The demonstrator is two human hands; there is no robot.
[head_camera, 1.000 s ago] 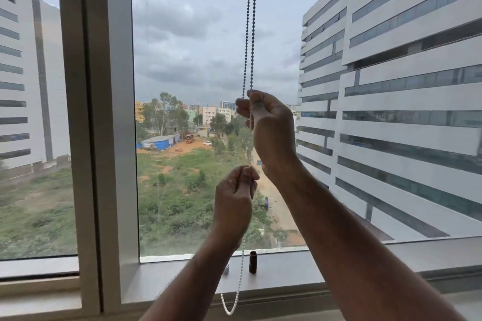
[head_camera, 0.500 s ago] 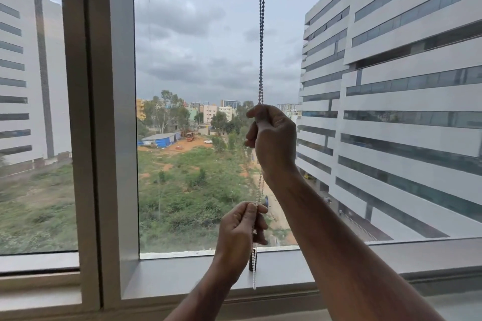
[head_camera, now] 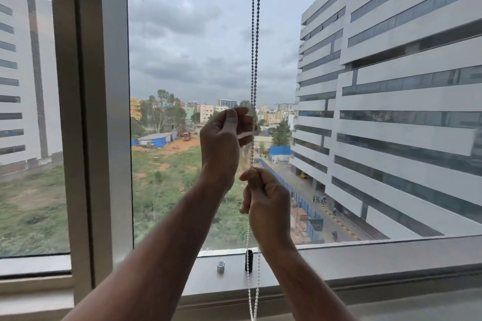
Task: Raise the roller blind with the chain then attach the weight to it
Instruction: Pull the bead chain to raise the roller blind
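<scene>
A beaded chain (head_camera: pixel 255 34) hangs in two strands from above the frame, in front of the window glass. My left hand (head_camera: pixel 224 138) is up at mid-height, its fingers curled around the chain. Just below and to the right, my right hand (head_camera: pixel 266 203) is a fist closed on the same chain. The white lower loop (head_camera: pixel 252 292) dangles past the sill's front edge. A small black cylindrical weight (head_camera: pixel 249 260) stands upright on the window sill (head_camera: pixel 365 258), behind the loop. The blind itself is out of view.
A short grey cylinder (head_camera: pixel 221 267) stands on the sill left of the black weight. A thick vertical window frame (head_camera: pixel 91 112) rises at the left. Outside the glass are office blocks and a green field.
The hands have swapped heights: my left hand rose from near the sill to the upper grip, and my right hand came down the chain to the lower grip.
</scene>
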